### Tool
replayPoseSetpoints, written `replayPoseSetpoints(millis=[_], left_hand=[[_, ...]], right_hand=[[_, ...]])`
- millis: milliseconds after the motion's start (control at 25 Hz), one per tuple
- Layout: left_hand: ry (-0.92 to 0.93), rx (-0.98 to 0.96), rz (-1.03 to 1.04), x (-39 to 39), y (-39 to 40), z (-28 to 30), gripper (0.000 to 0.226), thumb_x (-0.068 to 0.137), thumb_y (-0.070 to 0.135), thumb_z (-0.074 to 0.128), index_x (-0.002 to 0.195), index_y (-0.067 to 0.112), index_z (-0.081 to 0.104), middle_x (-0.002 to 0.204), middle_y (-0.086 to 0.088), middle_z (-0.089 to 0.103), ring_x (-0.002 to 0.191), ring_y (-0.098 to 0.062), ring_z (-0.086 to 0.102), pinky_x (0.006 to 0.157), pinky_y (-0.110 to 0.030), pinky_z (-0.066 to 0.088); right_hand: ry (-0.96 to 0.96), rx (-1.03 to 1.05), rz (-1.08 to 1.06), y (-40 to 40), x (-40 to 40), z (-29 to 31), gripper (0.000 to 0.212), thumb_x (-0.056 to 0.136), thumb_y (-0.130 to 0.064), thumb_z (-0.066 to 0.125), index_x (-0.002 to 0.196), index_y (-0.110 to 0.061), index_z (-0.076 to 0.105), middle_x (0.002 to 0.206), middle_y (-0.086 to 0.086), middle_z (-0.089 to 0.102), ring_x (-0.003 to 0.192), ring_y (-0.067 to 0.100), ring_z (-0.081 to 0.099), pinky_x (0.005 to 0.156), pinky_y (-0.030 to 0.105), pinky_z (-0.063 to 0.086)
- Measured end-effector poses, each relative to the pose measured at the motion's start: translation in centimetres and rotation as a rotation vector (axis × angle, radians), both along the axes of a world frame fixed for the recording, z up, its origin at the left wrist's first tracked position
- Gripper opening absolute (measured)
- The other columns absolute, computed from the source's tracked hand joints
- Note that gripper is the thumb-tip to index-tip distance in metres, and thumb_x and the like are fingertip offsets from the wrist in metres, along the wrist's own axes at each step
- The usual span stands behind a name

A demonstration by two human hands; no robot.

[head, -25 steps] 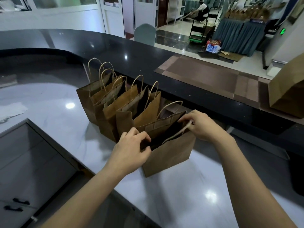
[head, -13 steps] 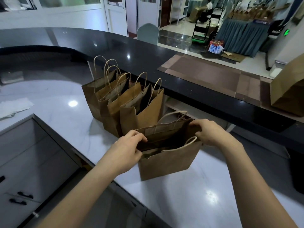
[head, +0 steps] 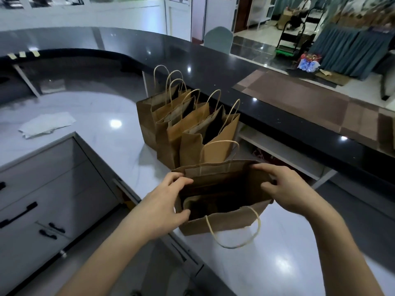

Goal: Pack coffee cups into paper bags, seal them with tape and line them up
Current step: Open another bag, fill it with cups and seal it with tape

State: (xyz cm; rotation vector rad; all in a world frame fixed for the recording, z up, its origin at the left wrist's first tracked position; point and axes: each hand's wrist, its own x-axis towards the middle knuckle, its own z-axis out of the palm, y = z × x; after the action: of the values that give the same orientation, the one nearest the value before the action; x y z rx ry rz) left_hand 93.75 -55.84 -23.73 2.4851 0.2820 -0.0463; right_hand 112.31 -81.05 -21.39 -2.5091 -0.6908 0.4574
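Item: paper bag (head: pixel 222 224), brown kraft, twisted-cord handles. Stands on the pale marble counter (head: pixel 96 133) at 6 o'clock of the row, nearest the person. Mouth spread wide. Near handle flopped outward over the front face; far handle stands up behind the rear lip.

Held by: left hand (head: pixel 164 201), at the bag's 9 o'clock edge, thumb and fingers curled over the rim and pinching it. Right hand (head: pixel 288 191), at the 3 o'clock edge, fingers hooked over the rim, gripping it likewise. Judged purpose: the two hands pull opposite sides apart to square the mouth so a cup can go in upright.

Contents: interior dark; a paler patch shows low on the left side, but whether it is a cup, a tray or the folded base cannot be told.

Item: row of bags (head: pixel 188 124), same make, four or so, standing upright and touching one another, running from the held bag toward 11 o'clock along the raised black ledge (head: pixel 277 116). Mouths open, handles up; no tape visible on them. Contents hidden in shadow. Judged purpose of placement: lined up against the ledge as the finished rank.

Also present: crumpled white paper (head: pixel 47 124) at 9 o'clock, well apart from the bags.
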Motion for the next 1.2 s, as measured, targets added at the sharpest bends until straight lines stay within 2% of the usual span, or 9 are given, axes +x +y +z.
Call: replayPoseSetpoints(millis=[120, 200, 400, 640, 760, 920, 1040, 1120, 1200], left_hand=[[0.039, -0.01, 0.014, -1.5, 0.5, 0.4, 0.086, 0.08, 0.06, 0.073, 0.151, 0.048, 0.026, 0.152, 0.028, 0.013, 0.119, -0.003, 0.048, 0.09, -0.013, 0.042], [0.08, 0.039, 0.014, -2.6, 0.6, 0.7, 0.092, 0.076, 0.067, 0.071, 0.151, 0.052, 0.02, 0.151, 0.03, 0.01, 0.101, -0.008, 0.055, 0.083, -0.016, 0.043], [0.121, 0.083, 0.072, -5.3, 1.5, 0.7, 0.079, 0.089, 0.052, 0.065, 0.152, 0.053, 0.017, 0.159, 0.03, 0.005, 0.077, -0.004, 0.049, 0.08, -0.014, 0.037], [0.122, 0.043, 0.136, -7.4, 3.7, 0.6, 0.097, 0.082, 0.06, 0.07, 0.155, 0.052, 0.007, 0.158, 0.035, -0.003, 0.109, -0.002, 0.05, 0.092, -0.022, 0.043], [0.094, 0.03, 0.17, -9.0, 5.2, 0.5, 0.099, 0.08, 0.061, 0.071, 0.156, 0.051, 0.008, 0.158, 0.036, -0.002, 0.132, -0.002, 0.04, 0.1, -0.023, 0.042], [0.054, 0.012, 0.222, -11.0, 7.6, 0.8, 0.098, 0.079, 0.061, 0.072, 0.155, 0.051, 0.011, 0.156, 0.039, 0.0, 0.132, -0.002, 0.04, 0.099, -0.024, 0.044], [0.046, 0.009, 0.274, -13.0, 9.8, 1.2, 0.096, 0.08, 0.059, 0.072, 0.155, 0.052, 0.011, 0.155, 0.039, 0.0, 0.136, -0.003, 0.037, 0.106, -0.032, 0.045], [0.048, 0.017, 0.306, -14.3, 11.2, 1.5, 0.096, 0.081, 0.058, 0.072, 0.154, 0.053, 0.01, 0.156, 0.039, 0.001, 0.137, -0.003, 0.036, 0.109, -0.032, 0.043], [0.042, 0.015, 0.346, -16.1, 13.3, 1.8, 0.096, 0.082, 0.057, 0.072, 0.154, 0.054, 0.009, 0.156, 0.038, 0.003, 0.135, -0.004, 0.038, 0.108, -0.032, 0.043]], right_hand=[[0.02, 0.032, 0.015, 0.6, -0.9, 0.0, 0.052, 0.1, -0.012, 0.056, 0.14, -0.045, 0.052, 0.109, -0.009, 0.065, 0.075, 0.015, 0.071, 0.066, 0.043, 0.064], [0.053, 0.068, 0.019, 1.1, -1.6, -0.3, 0.053, 0.099, -0.01, 0.055, 0.14, -0.044, 0.054, 0.106, -0.009, 0.067, 0.074, 0.017, 0.073, 0.064, 0.046, 0.063], [0.085, 0.112, 0.03, 3.1, -3.4, -1.6, 0.056, 0.095, -0.009, 0.053, 0.137, -0.046, 0.057, 0.104, -0.005, 0.072, 0.077, 0.015, 0.073, 0.069, 0.046, 0.061], [0.098, 0.142, 0.101, 6.1, -4.2, -1.0, 0.059, 0.092, -0.01, 0.053, 0.134, -0.051, 0.057, 0.09, -0.001, 0.075, 0.073, 0.018, 0.071, 0.06, 0.046, 0.059], [0.103, 0.146, 0.155, 8.1, -4.9, -0.6, 0.059, 0.092, -0.008, 0.052, 0.133, -0.051, 0.058, 0.094, 0.0, 0.075, 0.076, 0.016, 0.072, 0.059, 0.047, 0.058], [0.102, 0.174, 0.218, 11.4, -5.8, 0.1, 0.059, 0.093, -0.005, 0.053, 0.136, -0.046, 0.059, 0.099, 0.001, 0.075, 0.076, 0.015, 0.072, 0.062, 0.046, 0.059], [0.084, 0.176, 0.283, 14.7, -6.6, 0.5, 0.058, 0.096, -0.006, 0.054, 0.141, -0.042, 0.056, 0.107, -0.002, 0.073, 0.077, 0.009, 0.072, 0.063, 0.032, 0.06], [0.081, 0.175, 0.321, 16.9, -7.3, 0.7, 0.058, 0.096, -0.007, 0.055, 0.143, -0.041, 0.054, 0.099, -0.003, 0.073, 0.068, 0.008, 0.069, 0.057, 0.026, 0.056], [0.078, 0.19, 0.364, 19.8, -8.1, 0.8, 0.06, 0.094, -0.006, 0.055, 0.143, -0.04, 0.054, 0.079, -0.002, 0.073, 0.059, 0.01, 0.065, 0.053, 0.027, 0.053]])
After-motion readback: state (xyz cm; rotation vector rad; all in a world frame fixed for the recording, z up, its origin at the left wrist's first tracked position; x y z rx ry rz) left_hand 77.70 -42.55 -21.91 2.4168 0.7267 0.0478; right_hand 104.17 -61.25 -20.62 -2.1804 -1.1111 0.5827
